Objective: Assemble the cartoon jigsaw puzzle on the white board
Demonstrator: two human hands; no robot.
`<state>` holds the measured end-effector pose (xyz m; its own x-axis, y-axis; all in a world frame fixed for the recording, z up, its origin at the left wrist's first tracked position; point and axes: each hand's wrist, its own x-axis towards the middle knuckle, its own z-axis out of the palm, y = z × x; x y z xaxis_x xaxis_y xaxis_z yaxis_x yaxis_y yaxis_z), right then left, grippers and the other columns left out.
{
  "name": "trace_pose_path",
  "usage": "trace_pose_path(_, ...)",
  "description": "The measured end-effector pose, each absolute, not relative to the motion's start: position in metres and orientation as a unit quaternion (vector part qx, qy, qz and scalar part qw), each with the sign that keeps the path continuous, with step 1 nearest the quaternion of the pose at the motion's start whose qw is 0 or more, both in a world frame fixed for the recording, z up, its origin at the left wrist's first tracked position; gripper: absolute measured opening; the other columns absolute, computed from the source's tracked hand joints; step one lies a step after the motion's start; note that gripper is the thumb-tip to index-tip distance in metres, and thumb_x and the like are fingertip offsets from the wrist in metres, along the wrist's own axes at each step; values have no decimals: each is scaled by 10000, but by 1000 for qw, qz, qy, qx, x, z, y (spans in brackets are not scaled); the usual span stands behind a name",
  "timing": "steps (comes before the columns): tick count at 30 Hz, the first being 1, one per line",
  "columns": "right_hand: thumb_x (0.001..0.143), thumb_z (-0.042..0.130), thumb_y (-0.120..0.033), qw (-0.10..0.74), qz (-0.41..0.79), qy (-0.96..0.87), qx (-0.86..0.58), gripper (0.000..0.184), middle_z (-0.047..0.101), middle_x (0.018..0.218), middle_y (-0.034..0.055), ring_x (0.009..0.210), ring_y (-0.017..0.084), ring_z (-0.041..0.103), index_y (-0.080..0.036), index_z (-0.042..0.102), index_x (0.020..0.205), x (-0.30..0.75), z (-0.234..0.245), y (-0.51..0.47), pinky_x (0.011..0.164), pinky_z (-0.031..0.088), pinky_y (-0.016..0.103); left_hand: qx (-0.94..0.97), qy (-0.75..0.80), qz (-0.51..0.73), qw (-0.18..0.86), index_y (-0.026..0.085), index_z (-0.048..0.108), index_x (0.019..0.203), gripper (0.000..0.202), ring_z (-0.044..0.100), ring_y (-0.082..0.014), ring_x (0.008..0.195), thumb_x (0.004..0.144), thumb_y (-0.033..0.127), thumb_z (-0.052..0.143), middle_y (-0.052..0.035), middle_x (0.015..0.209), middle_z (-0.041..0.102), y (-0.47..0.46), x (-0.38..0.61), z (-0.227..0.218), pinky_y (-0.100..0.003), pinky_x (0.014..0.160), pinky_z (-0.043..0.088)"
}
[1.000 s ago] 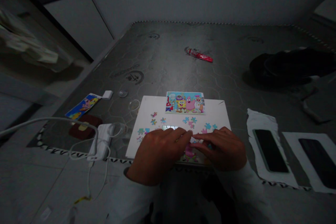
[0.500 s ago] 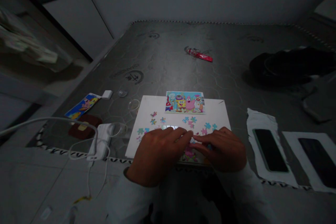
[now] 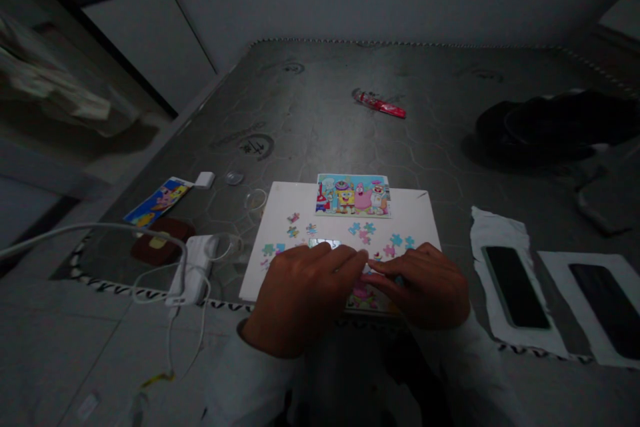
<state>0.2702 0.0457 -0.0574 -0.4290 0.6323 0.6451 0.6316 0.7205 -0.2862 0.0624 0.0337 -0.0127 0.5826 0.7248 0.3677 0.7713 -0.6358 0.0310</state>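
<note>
A white board (image 3: 280, 203) lies on the grey patterned mat (image 3: 320, 113) in front of me. At its far edge sits a cartoon reference picture (image 3: 353, 195). Several loose jigsaw pieces (image 3: 363, 232) are scattered below it. My left hand (image 3: 305, 293) lies flat over the near part of the board, fingers stretched to the right. My right hand (image 3: 425, 283) rests beside it, its index finger reaching left. The fingertips of both hands meet on the partly assembled puzzle (image 3: 363, 293), most of which they hide.
Left of the board are a white charger (image 3: 197, 263) with looping cable, a dark red object (image 3: 160, 247) and a cartoon leaflet (image 3: 157, 202). Two dark phones (image 3: 515, 287) (image 3: 605, 307) lie on white paper at right. A red wrapper (image 3: 380, 105) and black cloth (image 3: 555, 123) lie farther back.
Both hands stay on the puzzle; the fingertips have shifted only slightly where they meet. Nothing else has moved.
</note>
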Motion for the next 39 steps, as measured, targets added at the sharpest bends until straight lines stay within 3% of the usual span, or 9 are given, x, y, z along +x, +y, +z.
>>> trace_pose_path(26,853,742,-383,396,5,-840,-370,168,697,669,-88,566,77,620,-217,713,846,271,-62,46,609,373,269,-888,-418,-175,79,224,678,975,205,644,-178,625,792,217,771,57,787,688,35,63,-17,-330,495,391)
trace_pose_path(39,902,692,-383,370,-2,-851,-374,164,714,693,-80,591,70,640,-226,739,894,274,-62,47,612,382,266,-890,-410,-182,86,210,678,918,76,607,-172,591,849,188,702,45,726,655,37,63,-17,-322,487,345)
